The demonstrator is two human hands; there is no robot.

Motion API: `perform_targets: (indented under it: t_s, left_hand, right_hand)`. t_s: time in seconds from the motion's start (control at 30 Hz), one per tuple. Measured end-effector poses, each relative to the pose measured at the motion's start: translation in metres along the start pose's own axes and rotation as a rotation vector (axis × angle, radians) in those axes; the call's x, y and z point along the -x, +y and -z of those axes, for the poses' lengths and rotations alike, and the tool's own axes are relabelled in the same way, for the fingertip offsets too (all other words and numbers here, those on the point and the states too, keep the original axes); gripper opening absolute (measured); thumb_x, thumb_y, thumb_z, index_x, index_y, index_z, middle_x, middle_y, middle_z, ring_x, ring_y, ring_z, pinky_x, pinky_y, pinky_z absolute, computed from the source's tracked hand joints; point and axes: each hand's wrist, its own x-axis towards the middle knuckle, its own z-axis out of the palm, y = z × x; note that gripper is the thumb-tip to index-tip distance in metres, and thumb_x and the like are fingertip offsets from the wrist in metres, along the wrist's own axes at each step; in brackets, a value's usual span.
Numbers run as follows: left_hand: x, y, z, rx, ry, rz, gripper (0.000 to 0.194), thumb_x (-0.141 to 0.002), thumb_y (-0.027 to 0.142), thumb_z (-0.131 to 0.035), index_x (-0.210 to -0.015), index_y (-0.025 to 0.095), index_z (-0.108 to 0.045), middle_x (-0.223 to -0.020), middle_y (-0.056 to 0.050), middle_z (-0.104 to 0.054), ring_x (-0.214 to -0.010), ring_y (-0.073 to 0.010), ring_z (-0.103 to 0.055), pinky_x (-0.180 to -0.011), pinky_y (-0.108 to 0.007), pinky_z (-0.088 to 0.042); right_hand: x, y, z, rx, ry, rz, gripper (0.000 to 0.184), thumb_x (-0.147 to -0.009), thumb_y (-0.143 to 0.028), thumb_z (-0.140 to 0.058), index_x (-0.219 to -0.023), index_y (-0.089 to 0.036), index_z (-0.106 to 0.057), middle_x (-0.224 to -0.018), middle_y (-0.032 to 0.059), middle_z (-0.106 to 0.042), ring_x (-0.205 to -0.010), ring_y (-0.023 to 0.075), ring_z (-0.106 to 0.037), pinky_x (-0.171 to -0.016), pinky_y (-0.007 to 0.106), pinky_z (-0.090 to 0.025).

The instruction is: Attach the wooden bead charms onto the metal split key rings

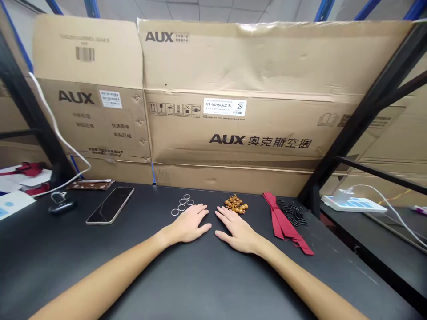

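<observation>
Black tabletop [200, 284] is taking the weight of both your palms: your left hand [188, 224] and right hand [238, 230] are lying flat, fingers spread, pinching nothing. Thin rings [181, 205] are sitting just beyond your left fingertips and gold beads [235, 204] just beyond your right, while a red ribbon [283, 220] and black loops [293, 212] are lying farther right of those fingers, and a phone [110, 205] well left of your left fingers.
</observation>
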Motion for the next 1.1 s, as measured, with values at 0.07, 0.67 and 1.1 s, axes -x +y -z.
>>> perform_targets:
  t_s: [0.07, 0.67, 1.1]
  left_hand:
    - [0.0, 0.0, 0.0, 0.006, 0.01, 0.0, 0.058, -0.094, 0.052, -0.038, -0.131, 0.011, -0.051, -0.142, -0.016, -0.043, -0.135, -0.0282, -0.036, -0.112, -0.044, -0.027]
    - [0.002, 0.005, 0.004, 0.0, 0.001, 0.029, 0.056, -0.093, 0.052, -0.04, -0.132, 0.014, -0.049, -0.144, -0.014, -0.042, -0.135, -0.0276, -0.036, -0.113, -0.044, -0.028]
    - [0.003, 0.002, 0.0, 0.026, 0.029, 0.027, 0.056, -0.092, 0.053, -0.04, -0.131, 0.015, -0.051, -0.143, -0.013, -0.043, -0.134, -0.0277, -0.037, -0.112, -0.043, -0.029]
  right_hand:
    - [0.0, 0.001, 0.0, -0.008, 0.008, 0.005, 0.072, -0.091, -0.063, -0.034, -0.147, -0.017, -0.029, -0.155, 0.0096, -0.021, -0.143, 0.0256, -0.016, -0.117, 0.045, -0.016]
    - [-0.002, 0.003, -0.005, -0.006, 0.028, 0.021, 0.072, -0.091, -0.063, -0.033, -0.146, -0.017, -0.031, -0.154, 0.0097, -0.022, -0.143, 0.0257, -0.016, -0.117, 0.045, -0.016]
    - [-0.004, 0.007, -0.01, -0.013, 0.055, 0.041, 0.07, -0.091, -0.062, -0.034, -0.146, -0.019, -0.033, -0.154, 0.0088, -0.023, -0.142, 0.0268, -0.018, -0.117, 0.047, -0.017]
